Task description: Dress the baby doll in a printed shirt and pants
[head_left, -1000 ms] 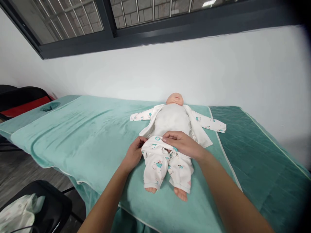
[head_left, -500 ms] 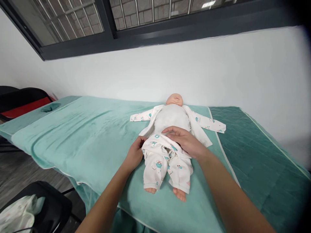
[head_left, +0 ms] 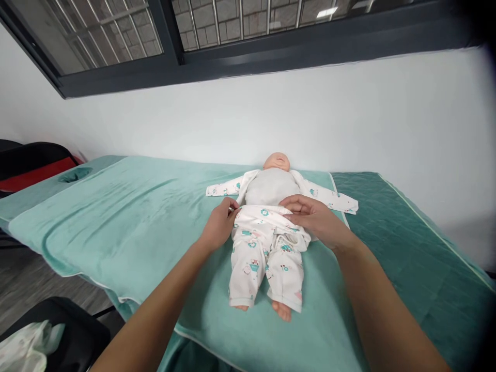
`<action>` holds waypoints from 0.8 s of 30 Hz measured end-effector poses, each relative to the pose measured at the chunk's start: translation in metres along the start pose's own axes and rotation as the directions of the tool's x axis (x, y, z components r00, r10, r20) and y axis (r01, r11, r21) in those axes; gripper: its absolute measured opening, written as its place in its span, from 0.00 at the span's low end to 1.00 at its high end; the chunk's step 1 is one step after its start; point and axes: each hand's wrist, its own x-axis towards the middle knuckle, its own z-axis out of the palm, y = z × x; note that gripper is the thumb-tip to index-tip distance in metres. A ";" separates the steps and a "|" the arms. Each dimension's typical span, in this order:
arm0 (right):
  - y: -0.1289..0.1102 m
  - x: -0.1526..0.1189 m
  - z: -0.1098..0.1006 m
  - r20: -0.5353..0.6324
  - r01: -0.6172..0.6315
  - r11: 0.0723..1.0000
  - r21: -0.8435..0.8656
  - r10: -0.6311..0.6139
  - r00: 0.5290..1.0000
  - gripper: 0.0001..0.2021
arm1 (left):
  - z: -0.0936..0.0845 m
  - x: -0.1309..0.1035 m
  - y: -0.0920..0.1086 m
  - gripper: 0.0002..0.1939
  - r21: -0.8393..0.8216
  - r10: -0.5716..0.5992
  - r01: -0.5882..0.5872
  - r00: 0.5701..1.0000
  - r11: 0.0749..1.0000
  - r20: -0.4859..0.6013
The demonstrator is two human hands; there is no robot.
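A baby doll (head_left: 277, 161) lies on its back on a green sheet, its feet towards me. Its white printed jacket (head_left: 331, 198) is spread open, with both sleeves out to the sides and the pale torso bare. White printed trousers (head_left: 248, 263) cover the legs, and the feet show below the cuffs. My left hand (head_left: 221, 223) pinches the waistband at its left edge. At the right part of the waistband, my right hand (head_left: 313, 219) is closed on the cloth, thumb below and fingers above.
The green sheet (head_left: 116, 222) covers a long bed against a white wall, with a darker green cover (head_left: 418, 248) at right. A black chair (head_left: 73, 330) holding cloth (head_left: 29, 346) stands lower left. Another black-and-red chair (head_left: 39, 165) is at far left.
Both hands have moved the trouser waistband up towards the torso, and it now lies straighter across the belly. My right hand has moved rightwards and closed on the cloth. The view has shifted slightly.
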 end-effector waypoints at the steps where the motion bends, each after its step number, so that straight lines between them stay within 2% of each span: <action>1: 0.000 0.001 -0.001 -0.021 0.000 1.000 -0.018 0.000 1.000 0.16 | 0.001 0.004 -0.001 0.06 0.000 0.010 -0.010 1.000 1.000 -0.004; 6: 0.000 0.003 -0.003 -0.135 -0.039 0.993 -0.111 0.024 0.991 0.16 | 0.011 0.025 -0.011 0.04 -0.041 -0.024 0.024 1.000 0.999 -0.017; 9: 0.003 0.004 -0.009 -0.160 -0.061 0.981 -0.184 0.032 0.987 0.16 | 0.018 0.035 -0.022 0.03 -0.048 -0.057 0.054 0.997 0.997 -0.059; 13: 0.004 0.000 -0.022 -0.114 -0.077 0.968 -0.240 0.051 0.992 0.17 | 0.029 0.037 -0.036 0.03 -0.033 -0.113 0.110 0.987 0.993 -0.116; 18: -0.002 -0.008 -0.031 0.025 -0.125 0.959 -0.255 0.136 0.990 0.15 | 0.035 0.033 -0.045 0.01 -0.070 -0.128 0.119 0.982 0.990 -0.140; 21: 0.001 -0.005 -0.029 0.003 -0.048 0.959 -0.279 0.050 0.999 0.14 | 0.036 0.032 -0.047 0.01 -0.102 -0.122 0.111 0.986 0.989 -0.111; 24: 0.013 0.004 -0.025 -0.185 0.060 0.929 -0.364 -0.135 0.973 0.11 | 0.036 0.031 -0.050 0.01 -0.115 -0.112 0.099 0.988 0.988 -0.109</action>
